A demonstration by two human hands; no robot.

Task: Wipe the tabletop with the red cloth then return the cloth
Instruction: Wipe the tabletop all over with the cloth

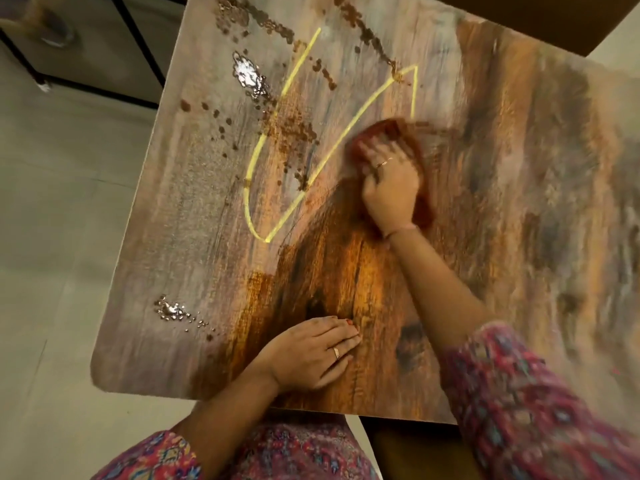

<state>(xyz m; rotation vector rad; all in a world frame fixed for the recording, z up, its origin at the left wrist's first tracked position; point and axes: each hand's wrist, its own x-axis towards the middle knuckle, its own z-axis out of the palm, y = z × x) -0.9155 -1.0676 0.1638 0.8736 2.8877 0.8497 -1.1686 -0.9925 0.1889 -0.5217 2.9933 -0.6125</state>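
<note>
The tabletop is a square board with a brown, grey and orange painted pattern, yellow lines and shiny speckles. The red cloth lies bunched near the middle of the table, blurred by motion. My right hand presses down on the cloth with its fingers spread over it; most of the cloth is hidden under the palm. My left hand rests flat on the tabletop near the front edge, fingers straight and together, holding nothing.
Pale tiled floor lies to the left of the table. A black metal-framed piece of furniture stands at the back left. A dark brown surface shows beyond the table's far right edge.
</note>
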